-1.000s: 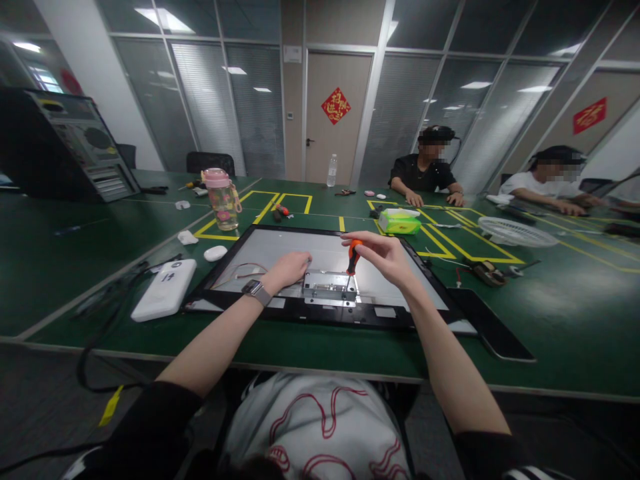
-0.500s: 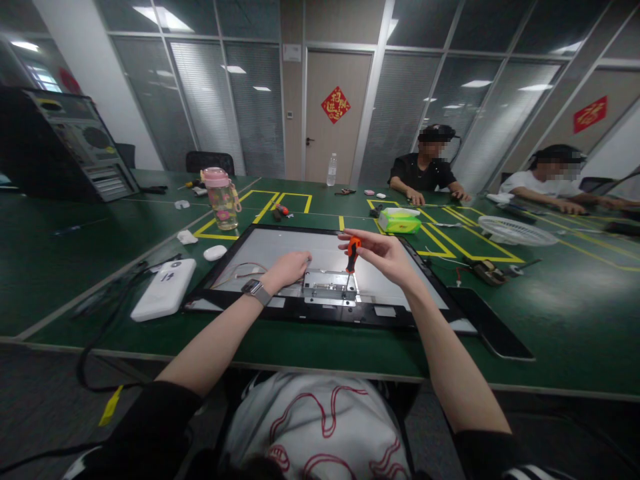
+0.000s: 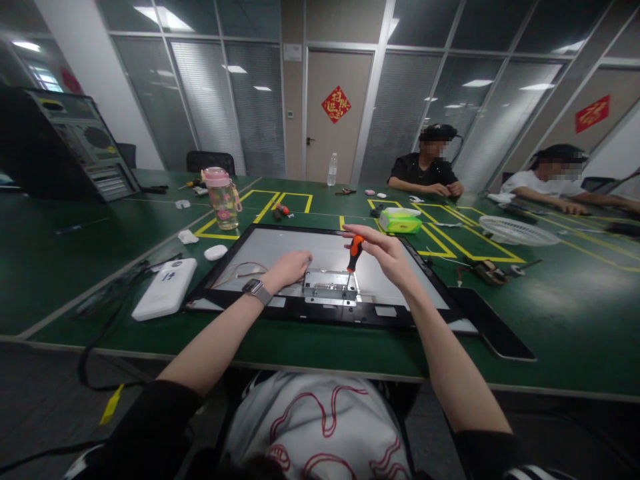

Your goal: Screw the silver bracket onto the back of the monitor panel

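Note:
My right hand (image 3: 383, 252) grips an orange-and-black screwdriver (image 3: 355, 253) between thumb and fingers, the other fingers stretched out. The screwdriver stands nearly upright, its shaft reaching down to the right part of a metal bracket (image 3: 330, 301). That bracket is at the near middle of a flat display panel (image 3: 320, 247) with a black frame, lying on the table. At the bracket's left, my left hand (image 3: 289, 268) rests low over the panel with its fingers curled in. Whether those fingertips pinch anything is hidden. Thin wires (image 3: 245, 268) lie on the panel left of that hand.
A white power bank (image 3: 165, 290) and a white case (image 3: 215, 253) lie left of the panel; a black phone-like slab (image 3: 493, 323) touches its right side. Behind stand a pink-lidded bottle (image 3: 220, 200) and a green tissue pack (image 3: 400, 220). Co-workers sit at the far right.
My right hand and the screwdriver handle have shifted slightly to the right, and the handle leans a little more. My left hand stays put. A co-worker's hands have come together.

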The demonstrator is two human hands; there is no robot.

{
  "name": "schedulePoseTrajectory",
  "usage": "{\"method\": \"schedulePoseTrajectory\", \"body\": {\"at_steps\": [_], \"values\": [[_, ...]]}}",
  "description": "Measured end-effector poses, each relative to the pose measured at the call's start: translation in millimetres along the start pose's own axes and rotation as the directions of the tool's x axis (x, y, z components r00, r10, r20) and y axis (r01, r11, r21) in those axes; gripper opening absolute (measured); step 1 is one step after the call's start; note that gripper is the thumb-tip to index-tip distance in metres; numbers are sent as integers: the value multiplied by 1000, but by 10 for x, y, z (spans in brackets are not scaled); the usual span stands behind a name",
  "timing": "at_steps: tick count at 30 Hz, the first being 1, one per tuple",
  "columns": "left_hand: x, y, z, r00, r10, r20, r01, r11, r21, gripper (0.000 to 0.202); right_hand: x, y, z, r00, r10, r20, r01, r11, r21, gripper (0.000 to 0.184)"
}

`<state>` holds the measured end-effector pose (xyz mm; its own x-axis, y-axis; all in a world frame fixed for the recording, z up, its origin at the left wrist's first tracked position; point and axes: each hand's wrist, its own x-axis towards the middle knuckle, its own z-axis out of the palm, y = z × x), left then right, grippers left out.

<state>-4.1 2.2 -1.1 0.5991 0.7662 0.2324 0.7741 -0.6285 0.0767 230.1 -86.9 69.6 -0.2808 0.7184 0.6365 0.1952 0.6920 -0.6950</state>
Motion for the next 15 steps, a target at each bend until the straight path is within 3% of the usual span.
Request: {"method": "schedulePoseTrajectory", "body": {"at_steps": [5, 11, 15], "values": [[0, 5, -6, 1000, -2, 2, 2, 1000, 1, 29, -6, 16, 33, 996, 84, -33, -83, 995, 52, 35], [-2, 1, -8, 1000, 1, 6, -1, 1000, -3, 30, 28, 74, 62, 985, -31, -172, 16, 996, -87, 17], [1, -2, -4, 1000, -4, 6, 4, 1000, -4, 30, 38, 71, 67, 979, -42, -201, 18, 993, -117, 16]]}}
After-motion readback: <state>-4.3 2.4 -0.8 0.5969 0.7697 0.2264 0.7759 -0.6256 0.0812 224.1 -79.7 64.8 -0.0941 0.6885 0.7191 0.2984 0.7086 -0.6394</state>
